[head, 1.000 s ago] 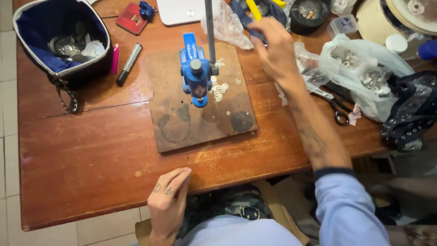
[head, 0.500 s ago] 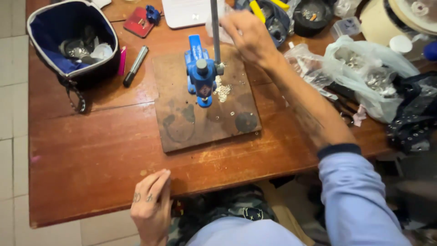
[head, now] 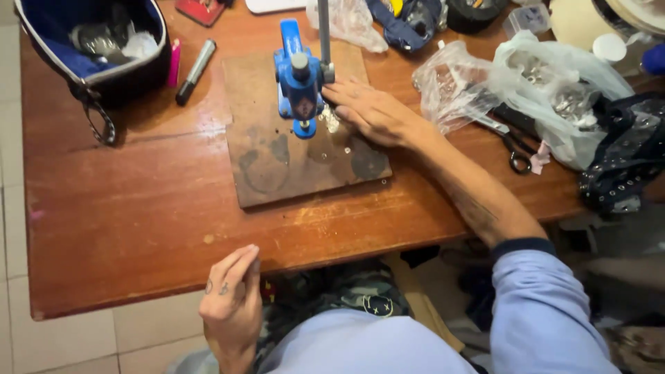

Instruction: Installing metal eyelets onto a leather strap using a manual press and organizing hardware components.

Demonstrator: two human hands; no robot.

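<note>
A blue hand press (head: 299, 82) with an upright metal lever stands on a worn brown board (head: 298, 166) on the wooden table (head: 125, 228). My right hand (head: 370, 111) lies flat on the board just right of the press, fingers spread over a small heap of shiny metal pieces (head: 330, 119). It holds nothing that I can see. My left hand (head: 232, 298) rests at the table's near edge, fingers loosely together and empty.
A dark blue pouch (head: 90, 41) sits open at the far left, with a grey marker (head: 195, 70) beside it. Clear plastic bags of metal parts (head: 540, 83), black scissors (head: 512, 145) and a dark studded cloth (head: 623, 166) crowd the right side.
My right hand has come down from the lever's top at the far edge to the board beside the press. The view has shifted closer to the table.
</note>
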